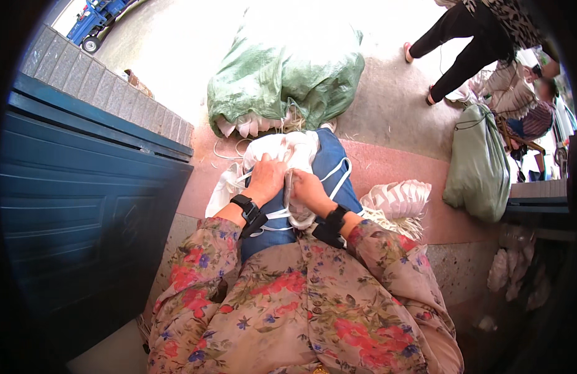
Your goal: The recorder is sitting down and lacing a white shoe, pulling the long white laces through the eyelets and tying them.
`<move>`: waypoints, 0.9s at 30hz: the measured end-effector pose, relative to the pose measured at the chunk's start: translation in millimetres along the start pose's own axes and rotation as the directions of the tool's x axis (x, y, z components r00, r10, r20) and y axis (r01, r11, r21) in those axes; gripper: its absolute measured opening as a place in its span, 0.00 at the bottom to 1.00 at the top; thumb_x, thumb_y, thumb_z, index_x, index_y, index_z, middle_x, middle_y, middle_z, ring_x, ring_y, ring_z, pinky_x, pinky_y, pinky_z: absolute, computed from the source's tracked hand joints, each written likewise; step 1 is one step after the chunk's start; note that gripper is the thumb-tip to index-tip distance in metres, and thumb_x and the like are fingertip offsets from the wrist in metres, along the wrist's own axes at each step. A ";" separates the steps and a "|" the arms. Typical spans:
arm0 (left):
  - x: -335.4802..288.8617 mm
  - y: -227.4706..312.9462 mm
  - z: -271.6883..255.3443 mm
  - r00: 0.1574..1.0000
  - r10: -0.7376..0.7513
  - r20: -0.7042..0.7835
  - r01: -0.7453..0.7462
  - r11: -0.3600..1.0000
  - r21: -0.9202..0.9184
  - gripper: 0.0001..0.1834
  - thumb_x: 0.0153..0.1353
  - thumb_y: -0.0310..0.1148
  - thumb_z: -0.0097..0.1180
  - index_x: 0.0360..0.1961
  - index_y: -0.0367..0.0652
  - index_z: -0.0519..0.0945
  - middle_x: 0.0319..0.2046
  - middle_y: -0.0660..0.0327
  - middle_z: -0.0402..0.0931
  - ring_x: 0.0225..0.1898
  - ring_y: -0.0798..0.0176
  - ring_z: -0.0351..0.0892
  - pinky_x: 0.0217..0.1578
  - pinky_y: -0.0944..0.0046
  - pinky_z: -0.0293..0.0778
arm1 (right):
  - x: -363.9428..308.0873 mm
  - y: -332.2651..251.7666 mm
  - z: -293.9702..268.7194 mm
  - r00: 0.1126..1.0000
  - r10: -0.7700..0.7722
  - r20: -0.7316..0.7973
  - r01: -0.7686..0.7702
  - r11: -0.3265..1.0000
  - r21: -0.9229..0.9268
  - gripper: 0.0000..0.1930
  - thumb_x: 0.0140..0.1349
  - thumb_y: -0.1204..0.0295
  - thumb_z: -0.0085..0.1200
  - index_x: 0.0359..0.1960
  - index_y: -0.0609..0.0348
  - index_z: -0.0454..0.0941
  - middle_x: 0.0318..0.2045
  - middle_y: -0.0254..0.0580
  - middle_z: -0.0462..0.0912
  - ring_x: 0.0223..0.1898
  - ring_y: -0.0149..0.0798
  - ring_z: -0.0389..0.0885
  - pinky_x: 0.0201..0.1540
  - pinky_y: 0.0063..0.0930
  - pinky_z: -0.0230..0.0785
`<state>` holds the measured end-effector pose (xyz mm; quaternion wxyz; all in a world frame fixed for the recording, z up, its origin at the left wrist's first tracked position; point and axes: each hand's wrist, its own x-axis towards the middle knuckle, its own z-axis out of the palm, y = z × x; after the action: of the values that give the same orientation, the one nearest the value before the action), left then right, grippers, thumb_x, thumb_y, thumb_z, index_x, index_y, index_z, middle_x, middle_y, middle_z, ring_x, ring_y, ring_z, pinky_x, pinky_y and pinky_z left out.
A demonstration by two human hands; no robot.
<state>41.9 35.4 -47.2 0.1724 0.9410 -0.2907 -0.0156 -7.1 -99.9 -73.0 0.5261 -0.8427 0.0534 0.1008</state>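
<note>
A bundle of white cloth with long white straps lies across my lap, over blue trousers. My left hand is closed on the cloth, its fingers curled into the folds. Close beside it, my right hand is closed too. A narrow, shiny grey thing sticks out along its thumb side; its kind cannot be made out. Loose straps trail under both wrists and over my thighs. My fingertips are partly hidden in the cloth.
Before my knees stands a big green woven sack with pale cloth pieces at its mouth. Stacked white pieces lie at my right, near a full, pale green sack. A blue door borders my left. Another person stands at the far right.
</note>
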 end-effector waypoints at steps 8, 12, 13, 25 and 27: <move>2.1 14.2 -0.2 0.999 0.037 -0.038 -0.031 0.988 0.153 0.05 0.44 0.28 0.47 0.20 0.41 0.75 0.17 0.54 0.73 0.31 0.51 0.72 0.27 0.55 0.69 | 15.2 5.1 3.0 0.989 -0.081 0.122 0.119 0.932 -0.344 0.09 0.51 0.73 0.44 0.26 0.68 0.74 0.23 0.55 0.76 0.26 0.50 0.76 0.31 0.37 0.69; -0.8 11.3 -22.1 0.975 -0.144 -0.166 0.164 0.980 0.110 0.04 0.46 0.27 0.45 0.24 0.40 0.70 0.18 0.51 0.72 0.28 0.50 0.72 0.24 0.53 0.69 | 20.0 6.0 -40.2 0.795 -0.272 0.542 0.456 0.858 -0.238 0.06 0.51 0.73 0.46 0.24 0.62 0.72 0.24 0.46 0.75 0.28 0.47 0.75 0.28 0.33 0.66; -1.5 8.1 -23.4 0.975 -0.147 -0.169 0.166 0.980 0.108 0.04 0.46 0.27 0.45 0.24 0.40 0.70 0.18 0.51 0.72 0.28 0.50 0.72 0.24 0.53 0.69 | 16.9 8.4 -41.9 0.849 -0.089 0.521 0.031 0.992 0.119 0.06 0.53 0.72 0.45 0.24 0.62 0.71 0.24 0.44 0.76 0.29 0.46 0.75 0.28 0.32 0.65; -17.3 48.6 -26.3 0.959 -0.283 0.025 0.283 0.945 -0.165 0.10 0.53 0.33 0.48 0.35 0.39 0.70 0.22 0.47 0.74 0.27 0.44 0.73 0.28 0.48 0.67 | -13.2 -11.2 -49.2 0.890 -0.306 0.337 0.425 0.823 -0.377 0.09 0.55 0.74 0.40 0.31 0.70 0.65 0.21 0.55 0.71 0.22 0.53 0.75 0.26 0.41 0.68; -16.0 52.1 -33.4 0.975 -0.204 0.090 0.218 0.955 -0.200 0.14 0.50 0.35 0.52 0.36 0.39 0.69 0.25 0.48 0.75 0.28 0.44 0.74 0.29 0.48 0.67 | -23.1 -12.1 -58.2 0.906 -0.207 0.369 0.371 0.810 -0.454 0.09 0.55 0.73 0.41 0.31 0.71 0.65 0.20 0.55 0.71 0.21 0.53 0.75 0.26 0.38 0.69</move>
<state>4.8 14.6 0.5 0.2573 0.9423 -0.1911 -0.0967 -20.5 -147.2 -32.4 0.2927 -0.9246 -0.1868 0.1566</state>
